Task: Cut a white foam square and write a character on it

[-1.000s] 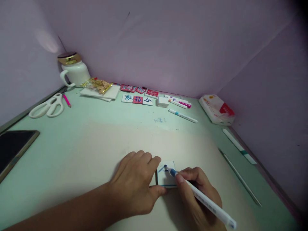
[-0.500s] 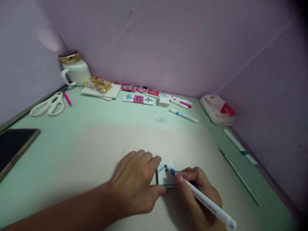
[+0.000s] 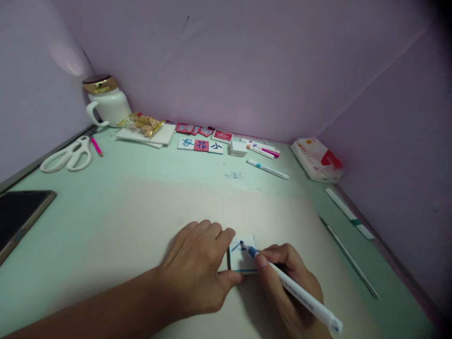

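Note:
A small square white card (image 3: 242, 262) with a blue line along its lower edge and a few blue strokes near its top lies on the pale sheet. My left hand (image 3: 199, 270) is closed at the card's left side, index finger at the upper corner and thumb at the lower one. Held in my right hand (image 3: 294, 282) is a white marker (image 3: 307, 297) with a blue front end. Its dark tip touches the card at the strokes. The card's lower right corner is partly hidden by my right fingers.
Finished-looking character cards (image 3: 201, 145), a stack of white cards (image 3: 238, 149) and several markers (image 3: 267, 169) lie at the back. White scissors (image 3: 80, 154) and a phone (image 3: 23, 216) sit left. A tissue pack (image 3: 317, 160) and thin rod (image 3: 353, 261) lie right.
The whole view has shifted slightly, so things appear a little further left. Both hands keep their hold, and the marker tip stays at nearly the same spot on the card.

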The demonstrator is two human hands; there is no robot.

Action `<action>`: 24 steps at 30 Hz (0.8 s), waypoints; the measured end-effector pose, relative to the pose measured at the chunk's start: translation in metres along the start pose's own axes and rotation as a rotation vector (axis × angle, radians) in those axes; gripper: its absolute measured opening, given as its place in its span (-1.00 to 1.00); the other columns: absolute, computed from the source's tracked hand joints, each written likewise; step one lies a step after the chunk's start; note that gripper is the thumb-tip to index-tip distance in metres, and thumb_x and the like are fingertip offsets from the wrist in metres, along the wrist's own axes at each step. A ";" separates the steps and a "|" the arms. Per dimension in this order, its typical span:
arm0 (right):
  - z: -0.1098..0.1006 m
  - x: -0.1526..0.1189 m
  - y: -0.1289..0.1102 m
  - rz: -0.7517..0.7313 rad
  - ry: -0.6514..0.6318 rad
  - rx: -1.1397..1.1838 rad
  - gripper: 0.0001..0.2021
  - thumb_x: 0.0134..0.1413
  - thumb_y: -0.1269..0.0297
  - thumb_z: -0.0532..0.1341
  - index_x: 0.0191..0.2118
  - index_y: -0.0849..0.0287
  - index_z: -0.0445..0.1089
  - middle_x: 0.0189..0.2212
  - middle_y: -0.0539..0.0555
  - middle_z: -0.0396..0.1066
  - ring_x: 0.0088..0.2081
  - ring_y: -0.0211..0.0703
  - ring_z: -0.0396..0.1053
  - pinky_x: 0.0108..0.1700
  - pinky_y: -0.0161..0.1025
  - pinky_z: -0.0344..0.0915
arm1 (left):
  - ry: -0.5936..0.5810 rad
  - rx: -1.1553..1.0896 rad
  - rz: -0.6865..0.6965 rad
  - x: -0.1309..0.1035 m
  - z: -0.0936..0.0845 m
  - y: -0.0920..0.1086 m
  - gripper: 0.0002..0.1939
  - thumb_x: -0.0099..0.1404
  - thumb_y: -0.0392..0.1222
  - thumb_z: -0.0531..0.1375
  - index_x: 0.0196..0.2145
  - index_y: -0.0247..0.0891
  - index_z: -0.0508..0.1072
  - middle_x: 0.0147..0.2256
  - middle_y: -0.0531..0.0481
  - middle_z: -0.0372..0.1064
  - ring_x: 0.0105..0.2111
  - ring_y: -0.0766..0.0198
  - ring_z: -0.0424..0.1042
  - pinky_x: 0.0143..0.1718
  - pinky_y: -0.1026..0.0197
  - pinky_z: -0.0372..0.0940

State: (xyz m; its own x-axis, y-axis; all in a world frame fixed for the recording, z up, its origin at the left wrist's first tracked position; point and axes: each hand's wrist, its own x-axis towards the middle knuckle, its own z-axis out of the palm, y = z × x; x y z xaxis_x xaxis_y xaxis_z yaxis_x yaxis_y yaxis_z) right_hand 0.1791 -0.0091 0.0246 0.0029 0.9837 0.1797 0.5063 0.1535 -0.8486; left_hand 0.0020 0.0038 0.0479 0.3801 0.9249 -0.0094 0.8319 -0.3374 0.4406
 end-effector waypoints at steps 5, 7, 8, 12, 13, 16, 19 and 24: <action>-0.001 0.001 0.003 -0.060 0.005 -0.005 -0.83 0.17 0.19 0.16 -0.44 0.06 0.28 -0.60 -0.08 0.40 -0.65 -0.28 0.30 -0.62 -0.39 0.21 | 0.004 0.002 -0.012 -0.001 0.000 0.000 -0.63 0.13 -0.08 0.25 -0.11 -0.22 0.35 -0.29 -0.05 0.35 -0.28 0.06 0.29 -0.25 -0.01 0.20; -0.001 0.000 0.000 0.011 0.001 -0.003 -0.81 0.17 0.16 0.15 -0.44 0.06 0.27 -0.62 -0.08 0.38 -0.65 -0.27 0.27 -0.61 -0.36 0.19 | 0.001 0.002 -0.008 -0.001 -0.001 0.001 -0.63 0.14 -0.08 0.24 -0.11 -0.23 0.35 -0.29 -0.06 0.34 -0.28 0.06 0.29 -0.25 -0.02 0.20; 0.000 0.000 -0.002 0.047 -0.001 0.001 -0.81 0.17 0.14 0.15 -0.44 0.06 0.27 -0.63 -0.09 0.36 -0.66 -0.27 0.25 -0.61 -0.35 0.18 | -0.002 0.001 -0.006 -0.002 -0.001 0.001 -0.63 0.14 -0.09 0.24 -0.11 -0.23 0.35 -0.29 -0.06 0.34 -0.28 0.06 0.29 -0.25 -0.02 0.20; 0.000 -0.001 -0.004 0.056 -0.020 0.032 -0.82 0.18 0.17 0.15 -0.42 0.05 0.27 -0.63 -0.11 0.33 -0.65 -0.28 0.23 -0.60 -0.35 0.15 | -0.011 -0.004 -0.015 -0.001 -0.002 0.001 -0.65 0.14 -0.09 0.24 -0.13 -0.23 0.35 -0.29 -0.06 0.34 -0.28 0.05 0.29 -0.24 -0.02 0.20; -0.001 -0.001 -0.002 0.019 -0.026 0.041 -0.83 0.19 0.19 0.15 -0.42 0.06 0.27 -0.61 -0.10 0.34 -0.63 -0.28 0.25 -0.59 -0.36 0.17 | -0.010 -0.002 -0.017 -0.001 -0.002 0.001 -0.64 0.14 -0.09 0.24 -0.12 -0.23 0.35 -0.29 -0.06 0.34 -0.28 0.06 0.29 -0.24 -0.02 0.20; -0.003 -0.001 0.006 -0.073 -0.026 0.049 -0.86 0.21 0.25 0.16 -0.40 0.06 0.27 -0.52 -0.07 0.39 -0.56 -0.29 0.31 -0.53 -0.40 0.23 | -0.005 0.014 -0.011 -0.001 -0.001 0.001 -0.63 0.14 -0.09 0.24 -0.10 -0.22 0.34 -0.29 -0.05 0.34 -0.28 0.07 0.29 -0.24 0.00 0.20; -0.004 -0.001 0.007 -0.048 -0.004 0.057 -0.85 0.21 0.23 0.16 -0.40 0.05 0.27 -0.58 -0.10 0.35 -0.61 -0.32 0.26 -0.58 -0.40 0.19 | -0.009 0.025 -0.003 -0.001 -0.001 0.000 -0.65 0.14 -0.08 0.23 -0.12 -0.21 0.34 -0.29 -0.05 0.34 -0.28 0.07 0.29 -0.25 0.00 0.20; 0.000 -0.002 -0.007 0.103 0.005 0.053 -0.80 0.18 0.12 0.15 -0.42 0.04 0.25 -0.68 -0.15 0.24 -0.65 -0.30 0.16 -0.58 -0.34 0.10 | 0.006 0.026 -0.002 -0.001 0.000 -0.001 -0.64 0.14 -0.08 0.23 -0.11 -0.22 0.34 -0.27 -0.06 0.35 -0.27 0.05 0.30 -0.24 -0.01 0.19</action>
State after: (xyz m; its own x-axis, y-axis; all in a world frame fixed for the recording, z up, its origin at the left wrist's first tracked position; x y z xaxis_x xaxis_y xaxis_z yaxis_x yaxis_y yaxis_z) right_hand 0.1761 -0.0123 0.0303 0.0566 0.9941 0.0922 0.4567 0.0564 -0.8878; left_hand 0.0009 0.0034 0.0473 0.3761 0.9266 -0.0046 0.8427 -0.3400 0.4175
